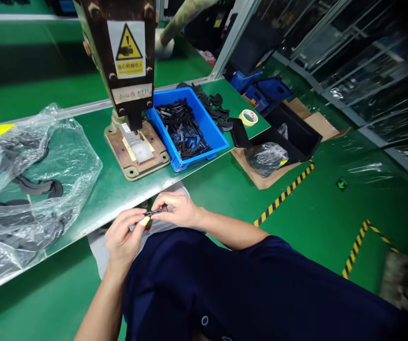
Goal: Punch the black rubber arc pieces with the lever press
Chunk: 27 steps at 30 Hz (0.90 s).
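Between my two hands, just off the front edge of the table, is a small narrow black plastic part. My left hand pinches its left end, and a yellow covering wraps the thumb tip. My right hand grips the other end with thumb and fingers. Beyond the hands stands a press with warning labels, its tip over a metal plate on the base. To the right of that base, a blue bin holds many similar small black parts.
A clear plastic bag with curved black parts lies on the green table at left. Behind the bin are more curved black parts and a tape roll. An open carton and a black crate stand at right.
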{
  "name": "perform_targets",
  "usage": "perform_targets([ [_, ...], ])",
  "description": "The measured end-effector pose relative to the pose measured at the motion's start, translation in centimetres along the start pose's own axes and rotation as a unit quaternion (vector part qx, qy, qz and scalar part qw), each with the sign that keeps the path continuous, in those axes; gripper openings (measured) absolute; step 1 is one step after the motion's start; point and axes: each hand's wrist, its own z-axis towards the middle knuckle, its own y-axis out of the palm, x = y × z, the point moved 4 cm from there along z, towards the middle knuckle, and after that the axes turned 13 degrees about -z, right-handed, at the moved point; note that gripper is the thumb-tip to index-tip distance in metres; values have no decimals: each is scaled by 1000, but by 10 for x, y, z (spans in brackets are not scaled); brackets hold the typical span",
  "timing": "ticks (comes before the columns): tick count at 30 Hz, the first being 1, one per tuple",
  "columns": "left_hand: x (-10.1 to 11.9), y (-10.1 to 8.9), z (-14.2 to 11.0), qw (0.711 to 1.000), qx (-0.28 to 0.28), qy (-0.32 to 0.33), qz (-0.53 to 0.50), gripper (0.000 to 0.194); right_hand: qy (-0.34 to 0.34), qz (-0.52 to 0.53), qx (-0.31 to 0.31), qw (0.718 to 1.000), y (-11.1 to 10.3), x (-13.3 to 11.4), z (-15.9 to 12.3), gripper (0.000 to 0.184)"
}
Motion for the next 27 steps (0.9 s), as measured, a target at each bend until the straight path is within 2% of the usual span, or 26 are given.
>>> perform_targets([
  [13,-10,-1,-12,1000,-4,3,-7,18,51,56,-16,997,14,11,-4,24],
  [19,-8,-1,-10,1000,1,22,-1,22,92,133,-19,987,16,15,0,24],
  [23,-3,0,-11,1000,-2,16,-2,24,125,255,-20,958,25,15,3,35],
  [25,0,2,-11,999,-41,9,-2,23,148,338,-27,929,30,16,5,44],
  [27,4,2,-8,998,-65,2,1,23,181,424,-47,886,32,19,8,47],
])
